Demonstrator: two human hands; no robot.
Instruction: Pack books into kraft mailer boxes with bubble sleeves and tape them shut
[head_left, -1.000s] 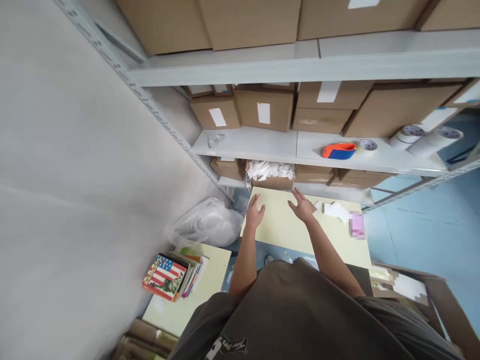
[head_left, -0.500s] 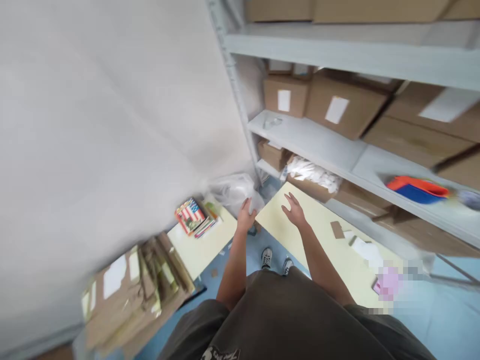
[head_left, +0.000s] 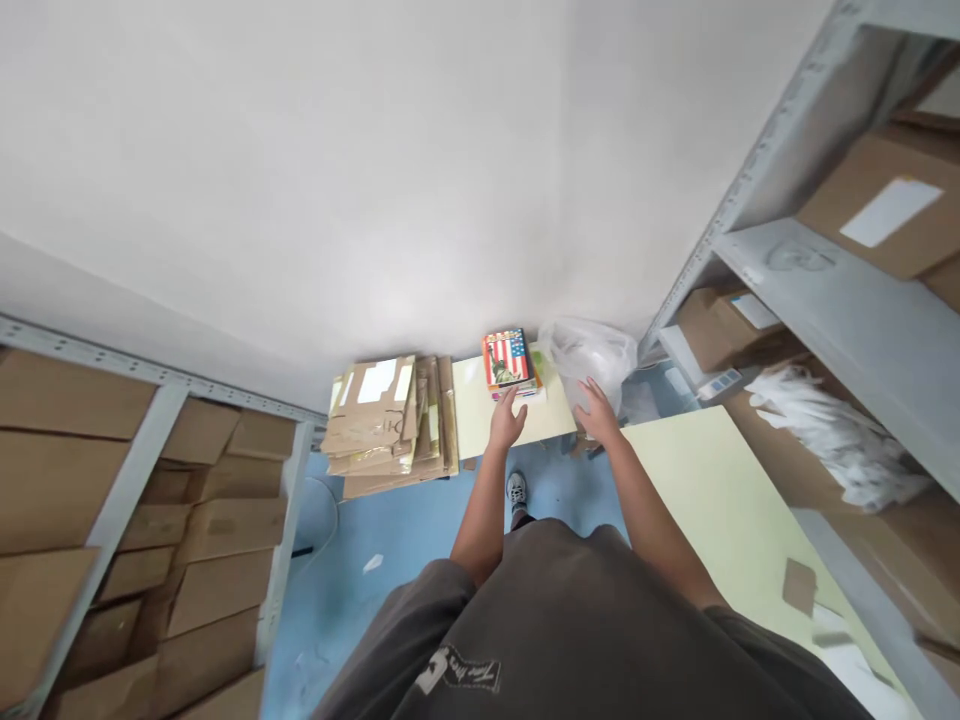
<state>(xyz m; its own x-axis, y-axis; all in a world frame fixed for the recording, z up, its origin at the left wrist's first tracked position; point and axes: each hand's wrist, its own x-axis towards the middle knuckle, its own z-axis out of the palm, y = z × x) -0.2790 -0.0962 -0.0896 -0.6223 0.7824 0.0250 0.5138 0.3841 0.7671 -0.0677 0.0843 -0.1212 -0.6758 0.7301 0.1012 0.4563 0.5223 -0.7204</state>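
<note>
I am watching the left hand hovering with fingers loosely parted, gripping nothing, at the near edge of a stack of books, which is sitting on a pale table by the wall. The right hand is hanging open before a translucent plastic bag; from my remote view, I cannot tell whether they are touching. Flattened cardboard is lying left of the books.

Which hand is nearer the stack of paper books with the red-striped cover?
Left. Left hand is at the near edge of the book stack; right hand is to its right, by the translucent plastic bag.
</note>
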